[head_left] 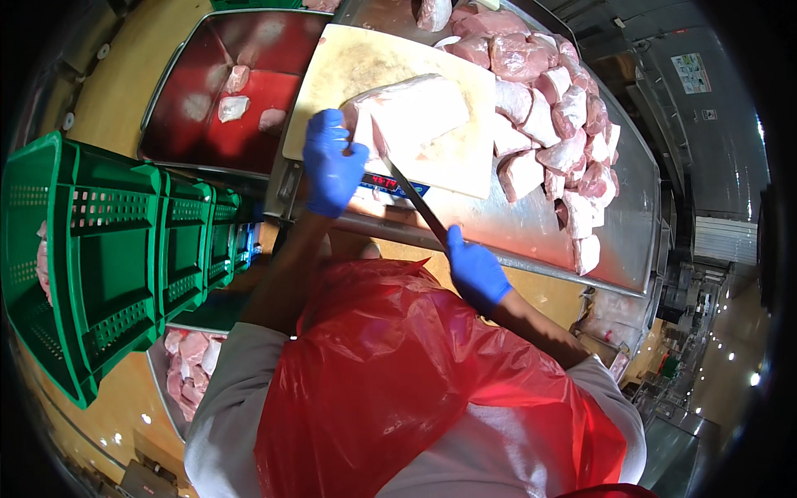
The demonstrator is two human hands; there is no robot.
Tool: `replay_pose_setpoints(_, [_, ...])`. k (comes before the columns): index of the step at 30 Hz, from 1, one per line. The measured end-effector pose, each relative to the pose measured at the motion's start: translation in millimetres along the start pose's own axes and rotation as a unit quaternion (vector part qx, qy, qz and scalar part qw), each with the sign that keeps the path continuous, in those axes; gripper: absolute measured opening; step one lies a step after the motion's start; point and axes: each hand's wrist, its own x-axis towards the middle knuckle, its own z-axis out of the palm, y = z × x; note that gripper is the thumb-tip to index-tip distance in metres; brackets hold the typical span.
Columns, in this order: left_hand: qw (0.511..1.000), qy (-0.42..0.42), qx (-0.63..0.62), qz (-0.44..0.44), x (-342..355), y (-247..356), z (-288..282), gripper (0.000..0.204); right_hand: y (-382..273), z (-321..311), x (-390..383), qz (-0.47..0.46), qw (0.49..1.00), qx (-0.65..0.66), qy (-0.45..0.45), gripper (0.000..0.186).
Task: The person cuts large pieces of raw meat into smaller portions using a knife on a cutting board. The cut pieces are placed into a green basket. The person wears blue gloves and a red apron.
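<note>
A large pale slab of raw meat (411, 116) lies on a cream cutting board (353, 70) on a steel table. My left hand (332, 162), in a blue glove, presses on the slab's near left edge. My right hand (473, 270), also blue-gloved, grips the handle of a long knife (411, 195). The blade points up and left, with its tip at the slab's near edge beside my left hand. A red plastic apron (398, 373) covers my front.
A heap of raw meat chunks (552, 124) fills the steel table (531, 236) right of the board. A dark red tray (241, 91) with a few meat pieces sits to the left. Green plastic crates (108, 257) stand at my left, a bin of meat (187, 369) below them.
</note>
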Motion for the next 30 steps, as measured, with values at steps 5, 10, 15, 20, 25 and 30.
replay_pose_setpoints(5, [0.999, 0.006, -0.008, 0.033, 18, -8, 15, 0.052, 2, -33, -30, 0.025, 0.994, 0.097, 0.042, 0.029])
replay_pose_setpoints(10, [0.995, -0.062, -0.045, -0.058, 24, -22, 5, 0.048, -27, -44, 15, 0.039, 0.964, 0.17, 0.202, 0.027])
replay_pose_setpoints(15, [0.986, -0.04, -0.127, -0.099, -17, -12, 2, 0.039, -51, -23, 92, -0.007, 0.969, 0.132, 0.21, 0.029])
replay_pose_setpoints(20, [0.987, -0.005, -0.115, -0.112, -22, -13, 3, 0.033, -81, -51, 142, -0.081, 0.953, 0.129, 0.261, 0.024])
replay_pose_setpoints(25, [0.992, 0.007, -0.028, -0.121, -11, -11, -7, 0.035, -62, -27, 104, -0.028, 0.995, 0.004, 0.099, 0.021])
replay_pose_setpoints(30, [0.996, 0.064, 0.031, -0.057, 10, -50, -50, 0.036, -33, -33, 9, -0.004, 0.999, -0.046, -0.002, 0.02])
